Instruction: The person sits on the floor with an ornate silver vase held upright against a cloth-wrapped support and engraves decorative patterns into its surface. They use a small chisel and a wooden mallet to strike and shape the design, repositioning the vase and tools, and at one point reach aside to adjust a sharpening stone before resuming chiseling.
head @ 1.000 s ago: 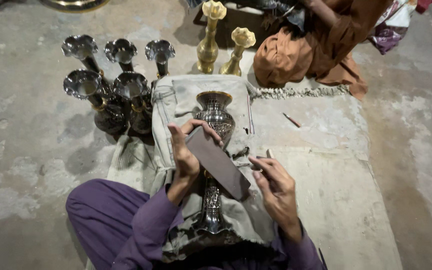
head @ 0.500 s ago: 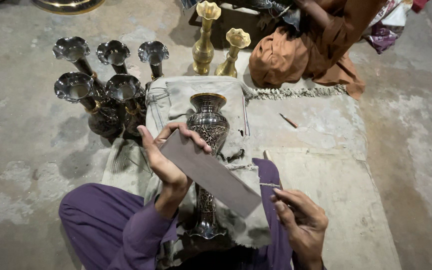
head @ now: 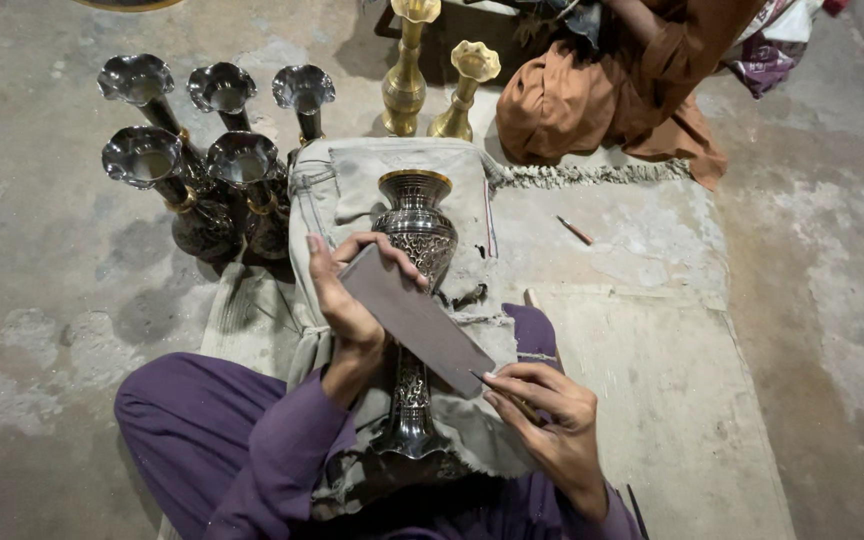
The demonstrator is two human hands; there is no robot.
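Observation:
A tall engraved silver-and-dark metal vase (head: pixel 415 240) lies along my lap on a grey-green cloth (head: pixel 352 190), its mouth pointing away from me. My left hand (head: pixel 344 295) grips the upper end of a flat grey rectangular stone (head: pixel 414 320) held slantwise over the vase's body. At the stone's lower corner, my right hand (head: pixel 547 425) pinches a thin pointed tool (head: pixel 512 397), its tip touching the stone. My legs in purple cloth frame the vase's base.
Several dark trumpet-mouthed vases (head: pixel 192 150) stand in a cluster at the left on the concrete floor. Two brass vases (head: pixel 432 80) stand at the top centre. A person in brown clothing (head: pixel 622 80) sits at the top right. A small stick (head: pixel 574 230) lies on the floor.
The stone has shifted lower and more slantwise across the vase. My right hand dropped away toward my lap, then came back up to the stone's lower corner with the thin tool.

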